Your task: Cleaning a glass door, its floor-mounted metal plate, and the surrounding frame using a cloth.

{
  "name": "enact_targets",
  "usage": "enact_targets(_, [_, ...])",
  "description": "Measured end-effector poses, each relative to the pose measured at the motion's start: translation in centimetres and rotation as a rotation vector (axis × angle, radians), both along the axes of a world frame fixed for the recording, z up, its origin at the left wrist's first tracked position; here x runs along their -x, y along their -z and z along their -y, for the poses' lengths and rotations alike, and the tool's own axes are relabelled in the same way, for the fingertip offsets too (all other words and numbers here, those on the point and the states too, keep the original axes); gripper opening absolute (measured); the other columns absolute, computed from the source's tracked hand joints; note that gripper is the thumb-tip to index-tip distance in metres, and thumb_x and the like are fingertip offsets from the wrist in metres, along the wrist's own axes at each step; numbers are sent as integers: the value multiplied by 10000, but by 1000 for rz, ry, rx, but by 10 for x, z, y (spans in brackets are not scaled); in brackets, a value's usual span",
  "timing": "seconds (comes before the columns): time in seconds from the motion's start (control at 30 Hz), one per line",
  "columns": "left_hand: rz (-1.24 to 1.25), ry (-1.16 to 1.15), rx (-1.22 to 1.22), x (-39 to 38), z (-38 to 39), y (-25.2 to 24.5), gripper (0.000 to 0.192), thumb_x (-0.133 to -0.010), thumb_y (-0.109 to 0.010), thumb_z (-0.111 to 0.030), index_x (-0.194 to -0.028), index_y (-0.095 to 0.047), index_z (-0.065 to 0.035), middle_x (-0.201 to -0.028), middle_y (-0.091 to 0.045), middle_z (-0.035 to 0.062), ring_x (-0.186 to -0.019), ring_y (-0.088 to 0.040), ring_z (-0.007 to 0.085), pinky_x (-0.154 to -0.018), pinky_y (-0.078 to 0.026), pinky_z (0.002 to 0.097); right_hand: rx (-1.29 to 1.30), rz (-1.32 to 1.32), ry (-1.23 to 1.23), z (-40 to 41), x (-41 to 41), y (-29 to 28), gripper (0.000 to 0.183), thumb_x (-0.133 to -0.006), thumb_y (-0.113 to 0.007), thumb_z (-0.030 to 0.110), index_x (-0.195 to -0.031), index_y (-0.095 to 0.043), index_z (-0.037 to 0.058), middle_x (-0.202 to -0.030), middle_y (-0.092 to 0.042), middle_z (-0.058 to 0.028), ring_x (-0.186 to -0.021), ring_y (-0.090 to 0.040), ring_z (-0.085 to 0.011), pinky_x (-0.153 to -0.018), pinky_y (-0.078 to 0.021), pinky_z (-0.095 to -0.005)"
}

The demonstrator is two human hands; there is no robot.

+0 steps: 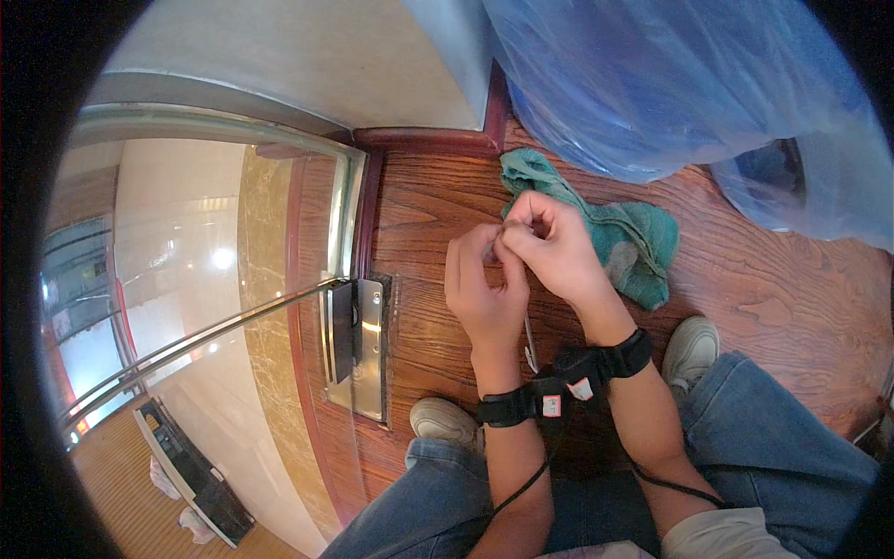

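Observation:
My left hand [489,286] and my right hand [559,248] meet at the fingertips above the wood-grain floor [436,202]. Thumbs and forefingers are pinched together; whatever may be between them is too small and covered to make out. A thin white strip [531,342] shows below the hands, between my wrists; I cannot tell whether it hangs from the fingers or lies on the floor. Just beyond my right hand, a crumpled green cloth [639,234] lies on the floor. Black straps [510,409] with small labels are around both wrists.
At left stands a glass door [209,328] with a metal bottom fitting [340,332] beside a metal floor plate [370,349]. Blue plastic sheeting [663,84] bulges at upper right. A dark red skirting board [433,138] edges the wall. My shoes [691,353] flank the work area.

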State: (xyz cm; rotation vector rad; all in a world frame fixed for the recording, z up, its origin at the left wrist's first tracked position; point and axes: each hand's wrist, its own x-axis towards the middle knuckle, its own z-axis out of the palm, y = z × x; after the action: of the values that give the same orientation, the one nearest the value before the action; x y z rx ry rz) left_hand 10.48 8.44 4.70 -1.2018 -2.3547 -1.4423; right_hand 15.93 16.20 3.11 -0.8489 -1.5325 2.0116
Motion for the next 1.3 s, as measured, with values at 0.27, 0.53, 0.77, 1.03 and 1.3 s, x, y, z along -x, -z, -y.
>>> enact_targets(0.27, [57, -122, -69, -10, -5, 2, 131, -769, -575, 60, -887, -553, 9, -798, -555, 100, -654, -556, 207, -578, -456, 289, 541, -144, -14, 2, 0, -15, 163, -823, -538, 149, -708, -557, 35, -707, -563, 5, -624, -485, -63, -540, -385, -210])
enact_targets(0.53, [285, -120, -147, -22, -8, -14, 51, -830, -556, -18, -877, -563, 1, -783, -585, 61, -663, -561, 116, -610, -446, 231, 369, -324, -188, 8, -5, 19, 221, -881, -499, 197, -681, -482, 106, -595, -416, 57, -465, -301, -39, -430, -226, -187])
enact_targets(0.77, [336, -160, -160, -19, -4, -4, 46, -845, -536, -6, -881, -556, 15, -790, -590, 59, -674, -564, 101, -598, -438, 214, 1015, -305, -23, 13, -2, -4, 221, -898, -505, 214, -707, -508, 103, -611, -439, 59, -464, -323, -36, -432, -239, -169])
enact_targets(1.03, [846, -32, -323, -1, 3, -4, 98, -863, -550, -32, -934, -571, 30, -793, -594, 46, -660, -529, 73, -588, -429, 191, 632, -230, -126, -10, -10, -14, 176, -898, -532, 174, -965, -583, 20, -679, -467, 41, -535, -380, -34, -492, -303, -169])
enact_targets(1.3, [1084, -156, -318, 17, 15, -16, 83, -831, -604, -67, -878, -612, 2, -658, -558, 13, -533, -456, 45, -471, -326, 168, -470, -17, 2, -13, -13, -37, 337, -741, -620, -10, -1069, -591, 64, -909, -570, -42, -674, -495, -117, -632, -436, -237])
